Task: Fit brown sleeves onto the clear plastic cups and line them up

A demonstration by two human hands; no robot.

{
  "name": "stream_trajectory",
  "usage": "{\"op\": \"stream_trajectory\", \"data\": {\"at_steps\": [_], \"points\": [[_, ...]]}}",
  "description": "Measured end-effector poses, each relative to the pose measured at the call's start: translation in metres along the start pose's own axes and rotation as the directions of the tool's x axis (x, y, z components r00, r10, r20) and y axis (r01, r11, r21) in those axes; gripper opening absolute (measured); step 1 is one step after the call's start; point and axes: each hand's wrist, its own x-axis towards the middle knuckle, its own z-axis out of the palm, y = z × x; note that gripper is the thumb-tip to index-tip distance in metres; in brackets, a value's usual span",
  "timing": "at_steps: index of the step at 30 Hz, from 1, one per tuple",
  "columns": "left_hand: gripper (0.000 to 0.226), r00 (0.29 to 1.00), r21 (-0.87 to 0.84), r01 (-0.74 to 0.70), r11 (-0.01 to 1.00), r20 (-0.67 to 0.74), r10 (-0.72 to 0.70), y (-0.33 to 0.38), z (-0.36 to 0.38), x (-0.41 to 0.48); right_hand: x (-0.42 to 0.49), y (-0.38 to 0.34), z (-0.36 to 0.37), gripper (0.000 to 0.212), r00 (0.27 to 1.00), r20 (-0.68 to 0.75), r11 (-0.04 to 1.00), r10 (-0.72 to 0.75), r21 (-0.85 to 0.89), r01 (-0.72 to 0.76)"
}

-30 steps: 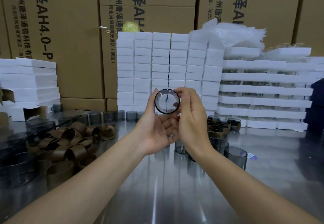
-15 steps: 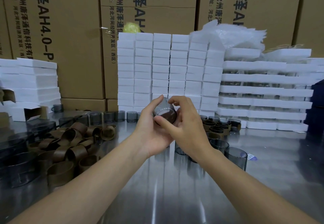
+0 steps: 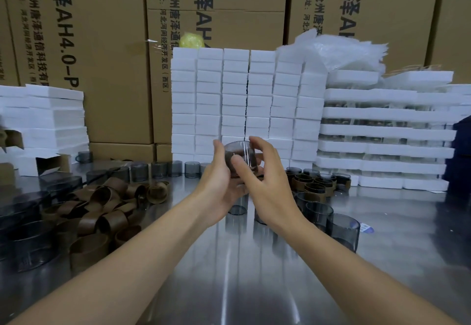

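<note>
Above mid-bench (image 3: 229, 286), clear cup (image 3: 242, 150) roughly upright, rim up, brown sleeve (image 3: 238, 165) round its lower part; left hand (image 3: 219, 179) grips its left side, right hand (image 3: 265, 187) pinches it, thumb near, fingers far; sleeved cups (image 3: 313, 184) stand right, nearer right hand.

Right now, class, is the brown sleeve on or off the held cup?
On: the brown sleeve wraps the clear plastic cup, gripped between left hand and right hand.
</note>
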Motion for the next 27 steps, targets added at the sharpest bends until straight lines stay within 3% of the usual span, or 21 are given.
{"op": "stream_trajectory", "data": {"at_steps": [2,5,9,11,13,16,19,23,27], "points": [[0.075,0.998,0.135,-0.067,0.989,0.004,0.067,-0.006,0.007,-0.004,0.0,-0.001,0.001,0.076,0.995,-0.007,0.992,0.101,0.079,-0.1],[0.055,0.987,0.209,-0.161,0.965,0.046,0.155,-0.011,0.013,-0.007,0.005,-0.008,0.0,0.046,0.967,-0.031,0.931,0.254,0.28,-0.236],[0.04,0.97,0.214,-0.237,0.948,0.114,0.216,-0.008,0.014,-0.011,0.015,-0.008,-0.004,0.065,0.87,0.095,0.672,0.483,0.597,-0.438],[0.038,0.966,0.224,-0.238,0.945,0.152,0.207,-0.008,0.015,-0.013,0.017,-0.005,-0.007,0.065,0.831,0.18,0.531,0.527,0.693,-0.487],[0.037,0.964,0.225,-0.239,0.945,0.174,0.203,-0.009,0.016,-0.014,0.018,-0.003,-0.01,0.059,0.82,0.229,0.476,0.524,0.72,-0.506],[0.035,0.962,0.21,-0.247,0.946,0.173,0.213,-0.011,0.015,-0.012,0.019,-0.001,-0.009,0.062,0.831,0.248,0.509,0.498,0.693,-0.512],[0.029,0.977,0.15,-0.209,0.966,0.084,0.198,-0.012,0.012,-0.008,0.018,-0.003,-0.006,0.069,0.842,0.26,0.55,0.473,0.66,-0.512],[0.052,0.987,0.169,-0.107,0.98,-0.1,0.125,-0.01,0.003,-0.003,0.016,-0.006,-0.008,0.071,0.895,0.199,0.746,0.399,0.496,-0.443],[0.043,0.971,0.245,-0.125,0.962,-0.167,0.169,-0.015,-0.005,-0.004,0.009,-0.009,-0.003,0.088,0.917,0.193,0.829,0.35,0.391,-0.399]]}}
